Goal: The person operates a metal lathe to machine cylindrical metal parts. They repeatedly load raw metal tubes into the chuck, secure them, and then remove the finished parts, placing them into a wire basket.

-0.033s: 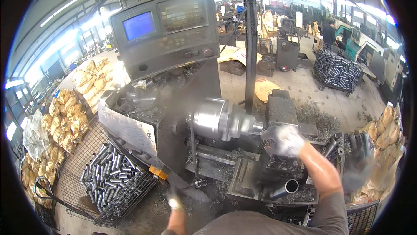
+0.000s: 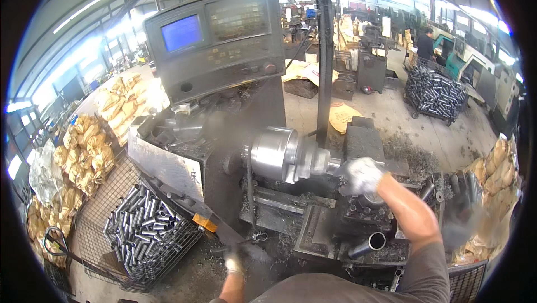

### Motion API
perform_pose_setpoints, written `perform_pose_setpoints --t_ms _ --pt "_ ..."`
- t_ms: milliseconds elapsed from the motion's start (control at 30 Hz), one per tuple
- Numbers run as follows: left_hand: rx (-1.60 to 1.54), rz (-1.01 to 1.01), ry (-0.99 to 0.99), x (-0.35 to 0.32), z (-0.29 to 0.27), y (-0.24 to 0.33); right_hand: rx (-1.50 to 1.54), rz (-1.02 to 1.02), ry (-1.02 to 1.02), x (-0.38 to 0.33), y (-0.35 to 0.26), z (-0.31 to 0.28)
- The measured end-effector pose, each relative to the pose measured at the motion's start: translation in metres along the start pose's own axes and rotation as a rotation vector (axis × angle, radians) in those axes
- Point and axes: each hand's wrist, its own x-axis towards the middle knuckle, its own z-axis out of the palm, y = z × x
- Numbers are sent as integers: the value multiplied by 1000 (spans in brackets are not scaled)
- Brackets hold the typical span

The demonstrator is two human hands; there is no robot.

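Observation:
My right hand (image 2: 362,176), in a soiled white glove, is beside the free end of a short metal pipe (image 2: 334,164). That pipe sticks out of the shiny lathe chuck (image 2: 274,152), whose jaws look smeared by turning. The fingers are curled, and what they hold, if anything, is hidden by the dark glove tips. Below this hand are the dark tool post (image 2: 366,210) and a loose pipe (image 2: 367,245) lying tilted with its open end up. Low in the view, my gloved left hand (image 2: 235,264) is near a thin dark lever (image 2: 246,242); its fingers are blurred.
A wire basket (image 2: 92,219) of cut pipes (image 2: 142,224) stands at left. Above the chuck rises a control panel (image 2: 218,40) with a blue screen. Brown sacks (image 2: 84,154) pile at both sides. Farther back, a person (image 2: 425,44) stands by a loaded pipe cart (image 2: 435,93).
My right hand has shifted slightly right and up, away from the pipe end. My left hand has moved a little right and down. The chuck jaws look slightly sharper.

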Motion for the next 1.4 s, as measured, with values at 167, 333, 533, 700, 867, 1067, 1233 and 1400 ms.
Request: perform_pose_setpoints --t_ms 167,333,533,700,867,1067,1233,1400 --pt "554 -4 -364 1 -7 -96 18 -50 -986 113 48 60" --pt "286 -281 -182 -54 -8 -21 712 200 -418 98 39 40" --pt "297 -178 -105 -52 -2 12 418 1031 493 8 267 104" --pt "657 371 -292 -42 40 59 594 773 292 -11 205 84" --pt "803 1244 -523 -35 229 196 641 582 151 2 164 58" --pt "996 1317 -632 54 370 242 363 165 46 63 133 68" --pt "1075 970 -697 55 402 254 367 193 -479 120 87 54" --pt "1056 938 -731 61 407 252 116 75 -292 120 89 88"
